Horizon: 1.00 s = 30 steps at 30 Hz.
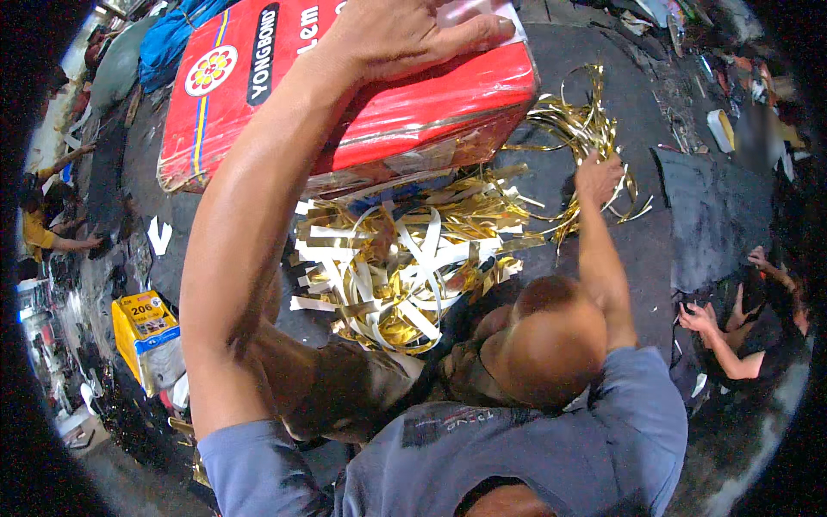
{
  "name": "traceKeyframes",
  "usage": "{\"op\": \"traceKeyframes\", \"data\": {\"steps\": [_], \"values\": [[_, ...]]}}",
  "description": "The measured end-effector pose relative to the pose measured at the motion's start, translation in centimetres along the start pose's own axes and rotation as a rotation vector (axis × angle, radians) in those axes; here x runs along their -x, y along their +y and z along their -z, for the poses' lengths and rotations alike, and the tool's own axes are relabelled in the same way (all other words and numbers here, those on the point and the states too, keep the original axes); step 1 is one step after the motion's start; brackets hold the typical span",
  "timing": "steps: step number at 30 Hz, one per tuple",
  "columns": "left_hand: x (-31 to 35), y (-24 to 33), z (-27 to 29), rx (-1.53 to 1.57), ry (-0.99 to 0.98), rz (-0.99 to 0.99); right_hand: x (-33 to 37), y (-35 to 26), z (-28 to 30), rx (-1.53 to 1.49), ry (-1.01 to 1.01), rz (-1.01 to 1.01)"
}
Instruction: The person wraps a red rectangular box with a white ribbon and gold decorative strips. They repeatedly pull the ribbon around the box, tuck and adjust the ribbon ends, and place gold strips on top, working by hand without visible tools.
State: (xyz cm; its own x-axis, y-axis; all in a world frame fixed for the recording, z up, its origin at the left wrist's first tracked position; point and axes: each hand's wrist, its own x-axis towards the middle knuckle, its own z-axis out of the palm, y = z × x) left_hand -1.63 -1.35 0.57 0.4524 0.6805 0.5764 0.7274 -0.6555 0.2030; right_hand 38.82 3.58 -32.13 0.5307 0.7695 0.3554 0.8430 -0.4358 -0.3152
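A large red cardboard box (413,129) with a flower emblem fills the top of the view, its lower edge over a heap of strips. My left hand (388,39) grips its upper part; the thumb lies across it beside a white patch, and the fingertips are cut off by the picture's edge. To the right, my right hand (600,177) is closed on a loose bundle of shiny gold foil strips (590,112), which fan out on the dark floor. Between my legs lies the heap of gold and white strips (396,267), some of it tangled.
A yellow and blue packet (146,332) stands at my left, near a small white scrap (158,235). Blue plastic (177,43) lies behind the box. Dark sheet material (715,224) is on the right. Other people's hands (702,319) show at the right; another person's arm (73,244) shows at the left.
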Motion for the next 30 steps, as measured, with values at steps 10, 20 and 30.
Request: {"op": "traceKeyframes", "data": {"steps": [10,20,30], "values": [[1.5,5.8,1.2,-0.251,0.061,-0.397,25.7,-7.9,2.7,-0.596,-0.801,0.811],[13.0,13.9,3.9,0.257,-0.438,0.492,10.8,-19.3,28.8,-1.027,-1.400,1.195],[11.9,18.0,21.2,0.465,-0.458,1.014,10.8,-19.9,32.2,-1.131,-2.038,1.067]]}}
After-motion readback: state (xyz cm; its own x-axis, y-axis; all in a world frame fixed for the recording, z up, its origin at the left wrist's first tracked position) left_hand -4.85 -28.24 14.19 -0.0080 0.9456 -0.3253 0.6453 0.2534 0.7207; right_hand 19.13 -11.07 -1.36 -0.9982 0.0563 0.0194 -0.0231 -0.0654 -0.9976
